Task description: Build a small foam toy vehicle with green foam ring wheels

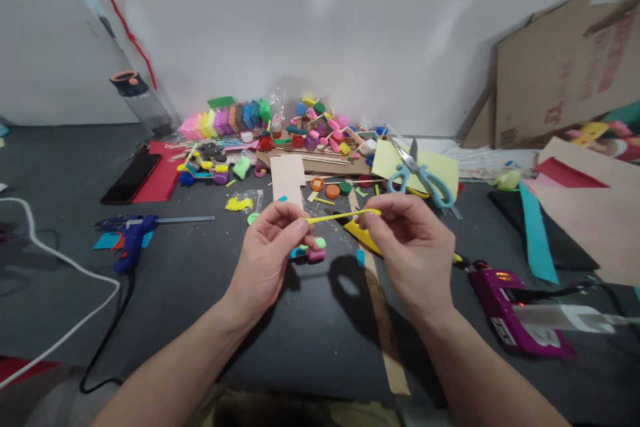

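Observation:
A thin strand of yellow modelling clay (336, 215) stretches nearly level between my two hands above the table. My left hand (273, 253) pinches its left end between thumb and fingertips. At the other end, the thumb and fingers of my right hand (415, 250) close on the strand, with a small rounded tip showing. Just behind my left fingertips lies a small piece with pink, green and blue parts (316, 253), partly hidden by the hand. A lump of yellow clay (239, 204) rests on a clear bag to the left. Under my right hand is a yellow-handled tool (364, 235), mostly covered.
Blue scissors (423, 177) lie on yellow paper behind my right hand. A blue glue gun (133, 240) with its cord is at left, near a phone (133, 177) and bottle (143, 103). Clay packets (230, 118) line the back. A purple power strip (517, 313) sits at right.

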`<state>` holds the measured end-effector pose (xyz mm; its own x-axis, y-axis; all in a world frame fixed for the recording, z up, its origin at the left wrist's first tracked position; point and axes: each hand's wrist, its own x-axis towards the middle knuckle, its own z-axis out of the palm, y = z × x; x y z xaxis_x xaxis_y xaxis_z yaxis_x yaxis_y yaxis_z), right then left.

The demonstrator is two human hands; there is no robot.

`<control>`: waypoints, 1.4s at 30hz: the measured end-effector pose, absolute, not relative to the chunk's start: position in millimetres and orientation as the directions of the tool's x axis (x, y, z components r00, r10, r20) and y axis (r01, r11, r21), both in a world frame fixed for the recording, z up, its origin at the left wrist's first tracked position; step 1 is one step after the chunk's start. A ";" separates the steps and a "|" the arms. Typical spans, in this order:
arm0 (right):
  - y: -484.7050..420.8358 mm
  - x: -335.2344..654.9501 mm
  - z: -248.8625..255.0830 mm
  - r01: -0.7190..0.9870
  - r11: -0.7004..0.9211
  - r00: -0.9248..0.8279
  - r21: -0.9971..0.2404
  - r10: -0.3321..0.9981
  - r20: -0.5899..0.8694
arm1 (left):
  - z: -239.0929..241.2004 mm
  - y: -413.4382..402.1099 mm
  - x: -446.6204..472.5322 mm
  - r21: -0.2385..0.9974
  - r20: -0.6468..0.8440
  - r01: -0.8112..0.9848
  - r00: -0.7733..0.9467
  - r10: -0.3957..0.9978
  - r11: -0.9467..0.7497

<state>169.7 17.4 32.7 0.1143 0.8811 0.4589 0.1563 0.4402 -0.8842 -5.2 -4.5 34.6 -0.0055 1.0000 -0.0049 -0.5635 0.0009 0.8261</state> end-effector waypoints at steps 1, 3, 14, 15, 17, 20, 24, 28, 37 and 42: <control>20.2 171.1 33.7 0.132 0.434 0.158 -0.891 0.878 0.451 | 35.1 -3.6 -5.6 0.819 -0.008 -0.573 -0.035 0.999 -0.014; 26.1 173.8 35.8 0.039 0.442 0.234 -0.896 0.868 0.438 | 35.7 -2.0 -6.7 0.819 -0.012 -0.574 -0.059 0.998 -0.024; 49.3 217.2 37.4 -0.419 0.211 0.023 -0.883 0.975 0.222 | 30.3 2.3 -8.3 0.855 -0.054 -0.519 -0.098 0.994 -0.005; 47.8 216.8 38.7 -0.434 0.204 0.014 -0.878 0.975 0.220 | 30.3 2.0 -7.7 0.855 -0.048 -0.519 -0.085 0.995 -0.003; 42.2 209.5 41.7 -0.458 0.163 -0.027 -0.874 0.980 0.197 | 30.8 0.5 -6.4 0.855 -0.036 -0.519 -0.047 0.998 0.006; 30.8 187.8 42.8 -0.392 0.033 -0.158 -0.919 0.982 0.103 | 31.9 -3.9 -4.2 0.870 -0.011 -0.492 0.031 0.999 0.025; 19.8 163.5 36.1 -0.327 -0.063 -0.258 -0.943 0.966 0.025 | 34.2 -10.4 -2.3 0.917 0.036 -0.400 0.086 0.996 0.002; 16.3 160.0 33.6 -0.246 -0.156 -0.422 -0.957 0.906 -0.040 | 37.9 -13.7 -3.3 0.976 0.157 -0.153 0.014 0.987 -0.153; 13.8 175.2 51.2 -0.240 -0.219 -0.551 -0.946 0.833 -0.053 | 37.9 -9.5 -9.1 0.938 0.333 0.108 -0.016 0.943 -0.330; 18.5 190.7 64.8 -0.408 -0.055 -0.421 -0.911 0.897 0.134 | 35.5 -3.8 -8.8 0.950 0.078 -0.296 -0.079 0.994 -0.098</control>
<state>190.7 18.5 64.8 -0.4210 0.8971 0.1342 -0.4082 -0.0553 -0.9112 -8.8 -3.8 35.5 -0.0785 0.9939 0.0780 -0.2963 -0.0980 0.9501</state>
